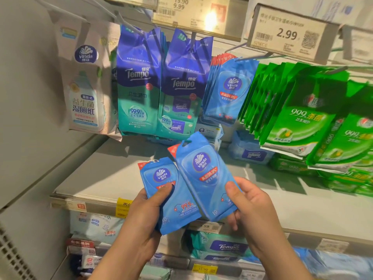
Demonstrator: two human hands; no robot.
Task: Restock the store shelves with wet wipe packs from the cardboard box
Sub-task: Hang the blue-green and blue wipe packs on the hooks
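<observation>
While both hands are up in front of the shelving, the head view shows the left hand [145, 215] gripping a small stack of blue Vinda packs [171, 197], thumb pressed across the top one, and the right hand [250, 215] holding a single blue pack [203, 176] by its lower corner, thumb on the face, tilted so its hang hole points up toward the display. Above, a row of matching hanging blue packs [226, 91] sits on a peg [250, 56], between the Tempo packs [159, 83] and the green packs [302, 110]. A price tag [286, 33] reading 2.99 hangs over that peg's end. No cardboard box is in view. By my reckoning the step in hand is hooking the single pack onto that peg. To do it well, I'd turn the pack upright and face-out, sight the slot at its top onto the peg tip beneath the tag, and slide it back until it touches the others, while the left hand holds its stack low and out of the way over the grey shelf [113, 174].
</observation>
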